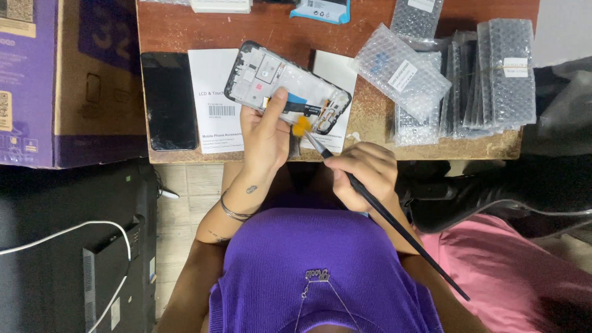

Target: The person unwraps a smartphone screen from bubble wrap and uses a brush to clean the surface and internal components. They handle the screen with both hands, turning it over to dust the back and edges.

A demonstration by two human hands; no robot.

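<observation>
My left hand (266, 132) holds an opened phone frame (271, 77) tilted above the wooden table (185, 28), thumb laid across its inner side. My right hand (364, 172) grips a long black paintbrush (394, 225) like a pen. Its orange bristle tip (301, 126) touches the lower end of the frame, next to my left thumb. The handle runs back to the lower right over my purple top.
A black phone screen (168, 102) and white printed paper sheets (213, 98) lie on the table's left part. Several bubble-wrapped packs (468, 74) are heaped at the right. A purple and brown cardboard box (55, 80) stands at the left. Pink cloth (512, 271) is at lower right.
</observation>
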